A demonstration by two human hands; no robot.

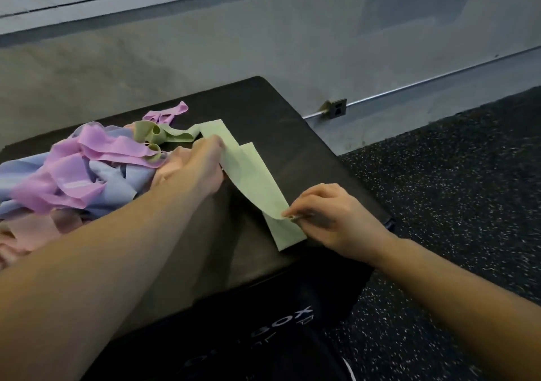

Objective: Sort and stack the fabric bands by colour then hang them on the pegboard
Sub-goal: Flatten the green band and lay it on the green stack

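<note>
A pale green fabric band [251, 172] lies stretched across the top of a black box [298, 146]. My left hand [202, 164] grips its far part, next to the pile. My right hand [328, 216] pinches its near end between thumb and fingers, just above another flat green band [288, 235] on the box. A tangled pile of bands sits at the left: pink-purple ones [96, 149], blue ones [114, 178], peach ones [32, 231] and an olive-green one [152, 134].
The black box stands against a grey wall [263, 44], with a wall socket [338, 107] low at the right. Dark speckled rubber floor [456, 181] spreads to the right. A dark bag with white lettering [263, 331] lies in front of the box.
</note>
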